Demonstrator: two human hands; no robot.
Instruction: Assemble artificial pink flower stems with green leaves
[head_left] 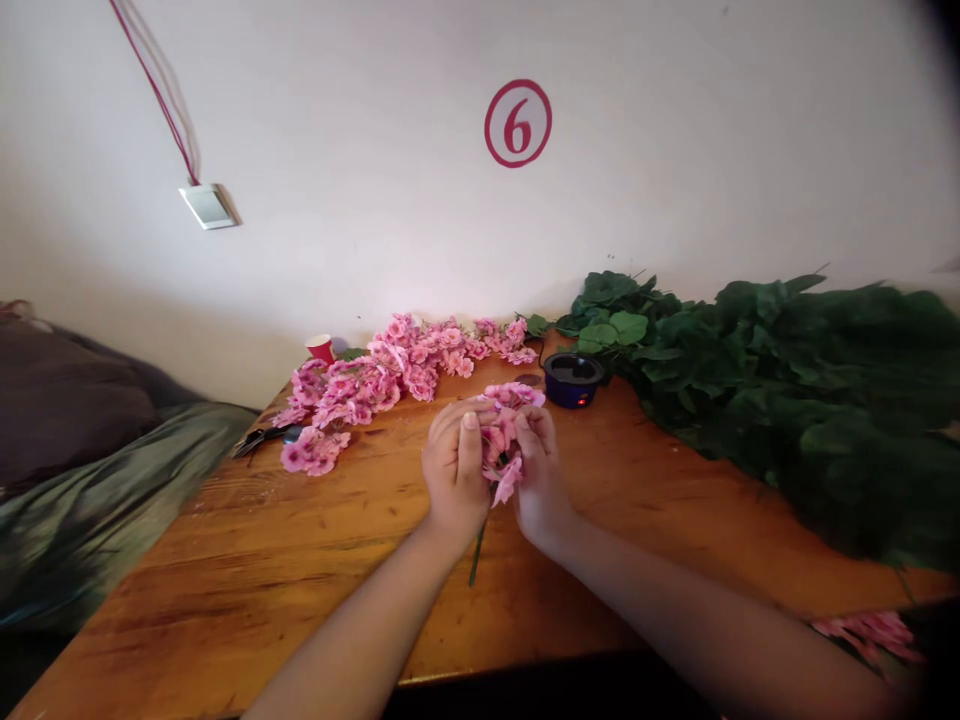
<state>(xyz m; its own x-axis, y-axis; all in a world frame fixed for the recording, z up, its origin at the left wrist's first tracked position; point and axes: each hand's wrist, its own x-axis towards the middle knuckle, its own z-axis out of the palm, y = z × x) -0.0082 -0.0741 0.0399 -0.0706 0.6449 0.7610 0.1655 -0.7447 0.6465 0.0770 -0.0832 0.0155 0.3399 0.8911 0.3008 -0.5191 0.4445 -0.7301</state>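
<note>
Between my two hands, above the middle of the wooden table [360, 540], is a bunch of pink artificial flowers [501, 440]. Its green stem slants down below my hands. My left hand [457, 465] curls around the left side of the blossoms, thumb pointing up. On the right side, my right hand [538, 470] pinches petals with thumb and fingers. Parts of the blossoms are hidden behind the fingers. Just beyond the hands stands a small dark blue pot [573, 382] with a lit red switch.
A long heap of pink flowers [405, 360] lies along the back left, near a red paper cup [321, 348]. Green leaves [787, 390] are piled over the right side. More pink flowers [874, 632] show at the lower right. Dark fabric [67, 400] is bundled left of the table.
</note>
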